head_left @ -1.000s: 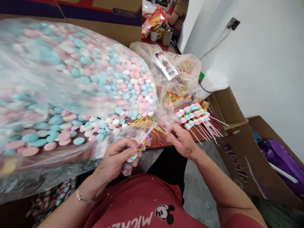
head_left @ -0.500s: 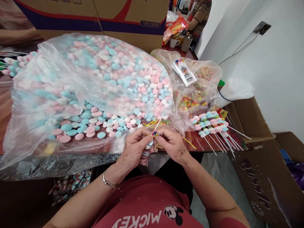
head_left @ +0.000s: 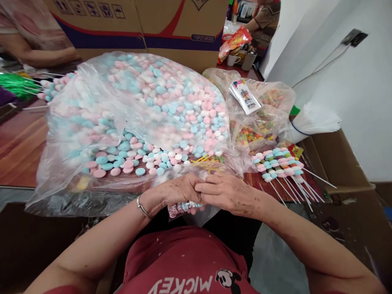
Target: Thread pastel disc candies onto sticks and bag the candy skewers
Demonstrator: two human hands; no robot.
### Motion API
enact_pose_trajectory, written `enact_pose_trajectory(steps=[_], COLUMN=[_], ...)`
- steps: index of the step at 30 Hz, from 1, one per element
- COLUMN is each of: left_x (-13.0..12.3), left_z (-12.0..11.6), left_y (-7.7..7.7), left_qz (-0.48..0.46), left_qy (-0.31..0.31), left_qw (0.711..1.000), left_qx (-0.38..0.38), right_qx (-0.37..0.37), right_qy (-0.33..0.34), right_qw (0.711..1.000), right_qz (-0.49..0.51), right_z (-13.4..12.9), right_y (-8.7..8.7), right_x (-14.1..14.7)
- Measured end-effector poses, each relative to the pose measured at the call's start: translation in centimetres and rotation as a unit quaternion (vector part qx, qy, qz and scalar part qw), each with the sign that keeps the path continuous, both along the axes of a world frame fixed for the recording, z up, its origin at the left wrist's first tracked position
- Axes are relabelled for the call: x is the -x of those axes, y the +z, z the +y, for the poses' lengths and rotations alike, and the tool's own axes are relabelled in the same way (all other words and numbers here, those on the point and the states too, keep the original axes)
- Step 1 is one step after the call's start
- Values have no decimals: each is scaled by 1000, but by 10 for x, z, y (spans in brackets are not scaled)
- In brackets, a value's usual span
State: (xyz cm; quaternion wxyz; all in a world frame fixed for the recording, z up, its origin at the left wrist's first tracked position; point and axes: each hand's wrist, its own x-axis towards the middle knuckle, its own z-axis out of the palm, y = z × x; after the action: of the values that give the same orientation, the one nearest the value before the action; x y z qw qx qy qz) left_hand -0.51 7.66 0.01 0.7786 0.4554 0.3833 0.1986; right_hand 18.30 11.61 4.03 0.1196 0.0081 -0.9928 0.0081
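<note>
Just over the table's front edge, my left hand (head_left: 180,188) and my right hand (head_left: 228,192) meet with their fingers curled together. Between them they grip a bagged candy skewer (head_left: 180,208), its printed clear wrapper showing below the fingers. The neck of the bag and the stick are hidden by my hands. Pink, blue and white marshmallow candies (head_left: 128,163) spill from a large clear plastic bag (head_left: 76,143) to the left. A pile of candy skewers on white sticks (head_left: 280,165) lies to the right of my hands.
Behind the candies stands a big cardboard box (head_left: 180,32). Bags of gummy candy (head_left: 251,132) and a stack of printed cards (head_left: 245,97) are at the back right. White sticks (head_left: 318,118) stand bundled beside an open carton (head_left: 333,163). A co-worker's arm (head_left: 45,55) is at the far left.
My hands have come closer together, now with knuckles up, hiding the bag's neck and the stick. The bagged candy skewer has tilted more sideways. The view has shifted left.
</note>
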Motion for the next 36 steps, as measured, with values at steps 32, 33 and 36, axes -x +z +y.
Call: enact_pose_trajectory(steps=[32,33,36], left_x=[40,37,32], left_z=[-66,-73,-89], left_y=[19,18,20], left_qz=[113,109,79], left_qy=[394,421,545], left_qw=[862,866,825], left_qx=[-298,-246,-130], right_qx=[314,312,314], right_qy=[-230,-217,-168], right_qw=[831,851,899], right_qz=[397,363,254], right_z=[-55,-62,-74], right_y=[-48,-53,-63], right_x=[97,104,117])
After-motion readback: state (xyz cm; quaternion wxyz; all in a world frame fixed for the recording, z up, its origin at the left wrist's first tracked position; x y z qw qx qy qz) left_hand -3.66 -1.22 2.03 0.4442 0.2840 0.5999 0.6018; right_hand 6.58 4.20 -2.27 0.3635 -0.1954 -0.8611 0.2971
